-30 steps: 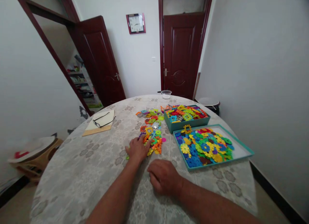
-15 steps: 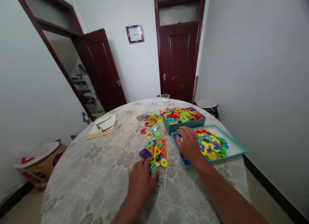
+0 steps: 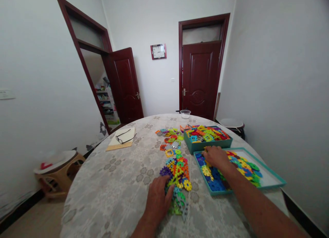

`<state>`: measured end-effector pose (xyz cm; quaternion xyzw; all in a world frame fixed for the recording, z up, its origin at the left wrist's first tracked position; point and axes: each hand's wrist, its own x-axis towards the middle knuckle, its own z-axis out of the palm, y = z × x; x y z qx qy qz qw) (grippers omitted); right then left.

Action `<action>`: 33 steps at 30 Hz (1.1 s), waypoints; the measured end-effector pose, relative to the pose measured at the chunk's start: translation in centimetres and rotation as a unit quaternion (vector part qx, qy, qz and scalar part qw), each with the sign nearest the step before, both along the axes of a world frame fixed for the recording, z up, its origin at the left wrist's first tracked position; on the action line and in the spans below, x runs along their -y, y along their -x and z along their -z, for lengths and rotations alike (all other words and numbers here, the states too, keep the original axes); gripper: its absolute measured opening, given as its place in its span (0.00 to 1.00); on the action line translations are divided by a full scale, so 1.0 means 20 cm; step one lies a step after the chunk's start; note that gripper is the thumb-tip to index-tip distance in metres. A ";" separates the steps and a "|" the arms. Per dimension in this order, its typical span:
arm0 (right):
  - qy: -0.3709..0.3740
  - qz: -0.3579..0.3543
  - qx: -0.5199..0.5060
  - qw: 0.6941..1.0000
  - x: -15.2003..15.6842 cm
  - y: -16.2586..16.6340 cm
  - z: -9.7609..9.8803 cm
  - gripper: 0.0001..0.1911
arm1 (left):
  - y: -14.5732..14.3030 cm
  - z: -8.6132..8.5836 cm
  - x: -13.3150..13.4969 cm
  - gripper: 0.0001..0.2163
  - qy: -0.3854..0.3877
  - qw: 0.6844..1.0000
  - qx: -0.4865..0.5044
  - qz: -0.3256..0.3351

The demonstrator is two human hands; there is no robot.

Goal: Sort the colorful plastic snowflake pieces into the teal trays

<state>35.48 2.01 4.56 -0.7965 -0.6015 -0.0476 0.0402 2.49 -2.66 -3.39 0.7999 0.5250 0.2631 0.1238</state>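
Note:
My left hand (image 3: 159, 198) lies at the near left edge of a loose pile of gear-edged plastic pieces (image 3: 180, 169), its thumb apart from the fingers and some fingertips hidden among the pieces. A purple piece (image 3: 166, 172) shows just beyond its fingers. Near its thumb are green pieces (image 3: 181, 198) and a grey toothed piece (image 3: 184, 210). Over the left part of a shallow teal-rimmed tray (image 3: 267, 184), my right hand (image 3: 218, 158) has its fingers closed, with a bit of yellow plastic piece (image 3: 205, 150) at the tips. Round yellow pieces (image 3: 206, 170) and blue pieces (image 3: 217, 183) lie below it.
A deeper teal box (image 3: 210, 145) filled with mixed pieces stands behind the tray. At the table's left, eyeglasses (image 3: 124, 138) rest on a notepad (image 3: 115, 142). A clear plastic bowl (image 3: 185, 114) is at the far edge. A patterned cloth (image 3: 115, 186) covers the table.
The view has tilted up and shifted left, so everything appears lower and further right. My right hand's fingers stay over the tray's left side. More green and grey pieces show beside my left hand.

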 end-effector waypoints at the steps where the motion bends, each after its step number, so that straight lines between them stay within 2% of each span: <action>1: 0.000 0.002 0.000 1.000 0.00 0.00 0.00 0.24 | 0.00 0.00 0.00 0.17 -0.001 1.000 0.004 -0.001; 9: -0.005 -0.023 0.001 1.000 0.01 0.02 0.01 0.19 | -0.01 -0.01 -0.01 0.13 -0.009 0.999 0.033 -0.001; 17: 0.008 -0.049 -0.008 0.999 0.01 0.01 0.04 0.20 | -0.01 -0.02 -0.02 0.12 -0.009 1.000 0.020 -0.006; 25: 0.000 -0.054 -0.055 0.997 -0.01 -0.02 0.06 0.20 | -0.02 -0.01 -0.03 0.12 -0.052 0.998 0.027 0.006; 30: -0.047 -0.079 -0.108 0.990 0.00 -0.09 0.04 0.15 | -0.02 0.00 -0.04 0.12 -0.077 0.997 0.029 0.015; 33: -0.096 -0.091 -0.148 0.980 0.03 -0.16 0.02 0.17 | -0.02 0.01 -0.05 0.11 -0.080 0.996 0.022 0.017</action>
